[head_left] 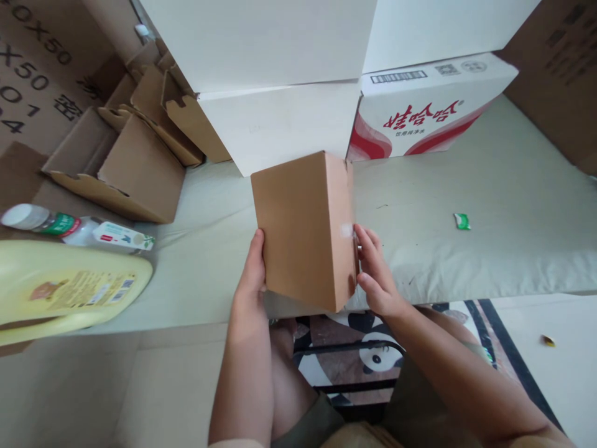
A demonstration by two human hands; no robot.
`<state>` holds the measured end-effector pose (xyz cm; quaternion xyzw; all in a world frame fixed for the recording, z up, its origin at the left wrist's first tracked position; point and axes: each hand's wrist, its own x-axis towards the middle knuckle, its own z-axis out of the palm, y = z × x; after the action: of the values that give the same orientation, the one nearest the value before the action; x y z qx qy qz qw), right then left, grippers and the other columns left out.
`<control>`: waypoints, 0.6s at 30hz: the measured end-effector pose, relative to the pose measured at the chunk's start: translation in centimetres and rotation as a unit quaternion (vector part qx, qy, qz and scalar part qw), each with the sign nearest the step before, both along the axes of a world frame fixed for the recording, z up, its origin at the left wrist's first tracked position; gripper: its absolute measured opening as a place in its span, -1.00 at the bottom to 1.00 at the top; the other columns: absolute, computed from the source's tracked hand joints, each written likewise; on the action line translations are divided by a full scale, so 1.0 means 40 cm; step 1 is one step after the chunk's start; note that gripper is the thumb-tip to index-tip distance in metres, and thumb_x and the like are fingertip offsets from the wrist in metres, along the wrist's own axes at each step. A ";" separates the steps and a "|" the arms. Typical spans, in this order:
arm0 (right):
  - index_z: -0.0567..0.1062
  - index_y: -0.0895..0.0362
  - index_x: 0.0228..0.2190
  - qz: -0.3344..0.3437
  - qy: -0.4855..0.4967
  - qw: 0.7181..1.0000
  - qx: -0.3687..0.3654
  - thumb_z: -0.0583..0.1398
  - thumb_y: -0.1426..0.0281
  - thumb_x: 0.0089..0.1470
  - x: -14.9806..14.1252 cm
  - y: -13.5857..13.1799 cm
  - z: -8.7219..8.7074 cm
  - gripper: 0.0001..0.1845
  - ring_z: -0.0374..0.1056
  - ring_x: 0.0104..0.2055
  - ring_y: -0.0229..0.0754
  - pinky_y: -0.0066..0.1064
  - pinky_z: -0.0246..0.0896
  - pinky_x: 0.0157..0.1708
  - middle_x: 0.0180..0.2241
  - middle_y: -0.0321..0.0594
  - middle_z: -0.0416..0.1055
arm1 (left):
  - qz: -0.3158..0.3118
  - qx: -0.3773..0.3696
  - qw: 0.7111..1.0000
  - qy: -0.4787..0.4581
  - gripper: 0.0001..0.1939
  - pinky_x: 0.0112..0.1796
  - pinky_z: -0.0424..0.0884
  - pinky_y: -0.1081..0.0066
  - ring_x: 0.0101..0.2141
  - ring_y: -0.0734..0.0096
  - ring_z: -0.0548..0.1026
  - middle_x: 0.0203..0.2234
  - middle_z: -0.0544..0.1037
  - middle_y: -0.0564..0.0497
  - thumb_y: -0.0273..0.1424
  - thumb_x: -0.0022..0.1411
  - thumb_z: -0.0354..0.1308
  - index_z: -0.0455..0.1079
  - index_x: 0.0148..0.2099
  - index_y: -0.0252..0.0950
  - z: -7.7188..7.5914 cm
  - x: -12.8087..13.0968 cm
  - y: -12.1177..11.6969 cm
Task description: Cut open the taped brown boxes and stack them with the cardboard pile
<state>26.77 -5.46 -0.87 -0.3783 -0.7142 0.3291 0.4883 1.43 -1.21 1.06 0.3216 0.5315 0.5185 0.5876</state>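
Two hands around one brown box (pixel 296 233), with no big gap on either side. Held up between the fingers, right in front of the body, just past the near edge of the pale green cloth (pixel 200 274).

Left hand (pixel 254 264) on the left edge, low down: thumb up along the side, other fingers mostly out of sight under or behind. Hard to tell how far around. Right hand (pixel 377 280) on the right, by the thin side: fingers bent and a little apart, tips against the box, close to a small bit of tape (pixel 346 230).

Long way of the box: from near the body to far off, top leaning a bit to the left. Wide flat face toward the left thumb, thin side toward the right fingers. Neither hand clearly nearer; both down by the lower half, with the far end past all the fingertips.

Beyond the fingers, just behind the box: a white box (pixel 270 124). Farther out, to the right: a red and white box (pixel 420 140). Right of the right fingers, well apart: a little green packet (pixel 462 221). Left of the left fingers: a yellow jug (pixel 69 286), a bottle (pixel 63 225), and some open boxes (pixel 144 174).
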 end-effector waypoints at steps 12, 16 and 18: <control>0.42 -0.07 0.26 -0.070 0.010 0.997 0.029 -0.10 0.02 0.43 0.008 0.001 0.037 -0.41 0.18 0.46 0.15 0.20 0.11 0.44 0.37 -0.10 0.29 | -0.108 -0.129 0.985 0.023 -0.52 -0.16 0.63 0.13 -0.15 0.03 0.69 -0.22 0.74 -0.13 0.07 0.28 0.27 0.62 -0.03 -0.22 -0.031 0.039 0.001; 0.50 -0.09 0.16 -0.042 0.023 0.999 0.012 -0.07 0.01 0.41 0.026 0.011 0.044 -0.46 0.16 0.48 0.14 0.21 0.07 0.45 0.38 -0.16 0.32 | -0.207 -0.096 0.969 0.095 -0.64 -0.22 0.60 0.16 -0.26 0.07 0.67 -0.35 0.71 -0.09 -0.05 0.25 0.32 0.65 -0.06 -0.19 -0.033 0.034 -0.010; 0.51 -0.07 0.14 -0.022 0.002 1.000 0.003 -0.04 -0.01 0.41 0.028 0.014 0.046 -0.47 0.13 0.50 0.15 0.22 0.04 0.46 0.38 -0.14 0.32 | -0.208 -0.063 0.965 0.145 -0.68 -0.16 0.59 0.13 -0.23 0.05 0.67 -0.33 0.71 -0.11 -0.12 0.22 0.34 0.66 -0.13 -0.23 -0.040 0.028 -0.004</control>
<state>27.88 -4.89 0.96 -0.3920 -0.7056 0.3168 0.4981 2.53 -1.37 -0.53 0.4591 0.5638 0.2985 0.6182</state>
